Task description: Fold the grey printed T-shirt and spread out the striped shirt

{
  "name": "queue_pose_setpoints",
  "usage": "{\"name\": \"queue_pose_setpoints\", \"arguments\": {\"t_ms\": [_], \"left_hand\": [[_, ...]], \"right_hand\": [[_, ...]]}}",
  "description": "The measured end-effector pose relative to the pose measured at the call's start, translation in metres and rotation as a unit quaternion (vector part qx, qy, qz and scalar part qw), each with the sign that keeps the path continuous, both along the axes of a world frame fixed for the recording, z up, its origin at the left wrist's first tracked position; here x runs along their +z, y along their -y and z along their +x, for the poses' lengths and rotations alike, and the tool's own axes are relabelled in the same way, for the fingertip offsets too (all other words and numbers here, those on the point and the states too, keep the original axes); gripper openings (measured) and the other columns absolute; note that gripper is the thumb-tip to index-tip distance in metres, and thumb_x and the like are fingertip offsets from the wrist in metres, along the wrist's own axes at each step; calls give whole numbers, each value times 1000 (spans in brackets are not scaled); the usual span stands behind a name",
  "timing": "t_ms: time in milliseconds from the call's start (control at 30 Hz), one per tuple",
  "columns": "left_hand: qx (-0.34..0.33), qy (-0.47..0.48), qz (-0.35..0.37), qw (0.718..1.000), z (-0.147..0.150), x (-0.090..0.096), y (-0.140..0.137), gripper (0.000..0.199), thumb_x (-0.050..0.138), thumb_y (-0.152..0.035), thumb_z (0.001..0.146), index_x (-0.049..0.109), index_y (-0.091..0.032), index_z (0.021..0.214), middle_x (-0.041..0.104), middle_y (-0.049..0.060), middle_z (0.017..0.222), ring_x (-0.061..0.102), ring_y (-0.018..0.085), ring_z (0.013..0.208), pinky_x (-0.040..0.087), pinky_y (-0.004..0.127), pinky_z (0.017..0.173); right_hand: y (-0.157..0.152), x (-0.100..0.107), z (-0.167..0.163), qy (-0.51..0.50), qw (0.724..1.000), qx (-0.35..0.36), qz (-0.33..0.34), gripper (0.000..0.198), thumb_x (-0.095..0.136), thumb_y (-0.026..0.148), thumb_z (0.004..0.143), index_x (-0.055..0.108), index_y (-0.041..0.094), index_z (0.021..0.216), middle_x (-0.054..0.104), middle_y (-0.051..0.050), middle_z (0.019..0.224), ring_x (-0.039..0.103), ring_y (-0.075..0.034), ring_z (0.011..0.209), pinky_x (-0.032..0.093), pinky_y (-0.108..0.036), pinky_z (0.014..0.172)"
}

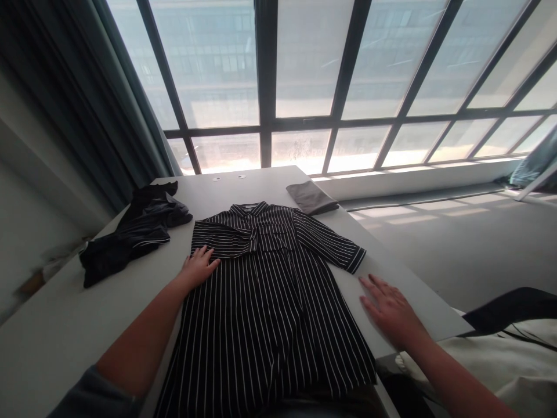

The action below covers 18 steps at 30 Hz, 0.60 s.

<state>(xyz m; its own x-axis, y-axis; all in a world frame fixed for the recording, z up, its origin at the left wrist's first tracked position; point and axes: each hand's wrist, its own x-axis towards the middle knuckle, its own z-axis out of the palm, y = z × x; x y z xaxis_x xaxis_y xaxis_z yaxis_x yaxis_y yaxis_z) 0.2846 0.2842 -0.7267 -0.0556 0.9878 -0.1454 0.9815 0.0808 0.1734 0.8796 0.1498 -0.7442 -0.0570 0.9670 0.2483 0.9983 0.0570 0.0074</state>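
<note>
A black shirt with white stripes [256, 302] lies spread over the white table, its collar at the far end and its hem toward me. Its left sleeve is folded inward across the chest, while the right sleeve slants outward to a cuff near the table's right side. My left hand [201, 268] rests with fingers spread on the shirt's left edge, just below the folded sleeve. Beside the right cuff, my right hand [389, 307] is open over the tabletop, apart from the shirt and holding nothing.
Dark crumpled clothing [134, 232] lies on the table's left [47, 325]. A folded grey cloth [311, 197] sits near the far right edge. Large windows [304, 58] and a dark curtain [78, 87] stand beyond. A chair with pale fabric [491, 360] is at the lower right.
</note>
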Motion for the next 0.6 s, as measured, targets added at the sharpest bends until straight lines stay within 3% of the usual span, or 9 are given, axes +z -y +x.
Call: {"name": "queue_pose_setpoints", "arguments": {"t_ms": [100, 233, 400, 467, 600], "left_hand": [[20, 35, 61, 997, -35, -14, 11, 72, 36, -56, 101, 42, -20, 163, 27, 12, 173, 26, 32, 162, 28, 54, 131], [40, 63, 128, 989, -55, -30, 16, 70, 34, -50, 102, 45, -12, 160, 37, 16, 167, 35, 30, 157, 30, 45, 132], [35, 55, 139, 988, -57, -38, 15, 68, 35, -50, 102, 47, -15, 159, 41, 15, 165, 39, 30, 155, 31, 50, 131], [30, 50, 139, 989, -57, -39, 14, 67, 36, -50, 102, 48, -16, 158, 42, 14, 165, 40, 30, 154, 32, 51, 130], [19, 42, 136, 990, -61, -41, 14, 65, 36, -50, 102, 51, -17, 156, 42, 14, 164, 41, 29, 153, 33, 50, 129]], "right_hand": [[-23, -1, -4, -18, 999, -26, -24, 69, 34, 53, 103, 49, 14, 158, 43, -13, 161, 44, -32, 150, 37, -56, 128], [-59, 10, -19, -53, 995, -82, -37, 77, 31, 51, 104, 27, 7, 168, 39, -18, 163, 40, -31, 154, 35, -50, 131], [-95, 27, -39, -119, 975, -186, -38, 89, 25, 60, 106, -4, 7, 172, 48, -24, 154, 55, -33, 141, 47, -47, 118], [-105, 30, -44, -113, 975, -188, -45, 83, 25, 57, 106, 6, 11, 173, 50, -22, 153, 55, -31, 140, 45, -45, 120], [-117, 30, -49, -35, 981, -178, -71, 65, 34, 50, 106, 47, 19, 161, 43, -16, 161, 40, -29, 153, 32, -43, 131]]}}
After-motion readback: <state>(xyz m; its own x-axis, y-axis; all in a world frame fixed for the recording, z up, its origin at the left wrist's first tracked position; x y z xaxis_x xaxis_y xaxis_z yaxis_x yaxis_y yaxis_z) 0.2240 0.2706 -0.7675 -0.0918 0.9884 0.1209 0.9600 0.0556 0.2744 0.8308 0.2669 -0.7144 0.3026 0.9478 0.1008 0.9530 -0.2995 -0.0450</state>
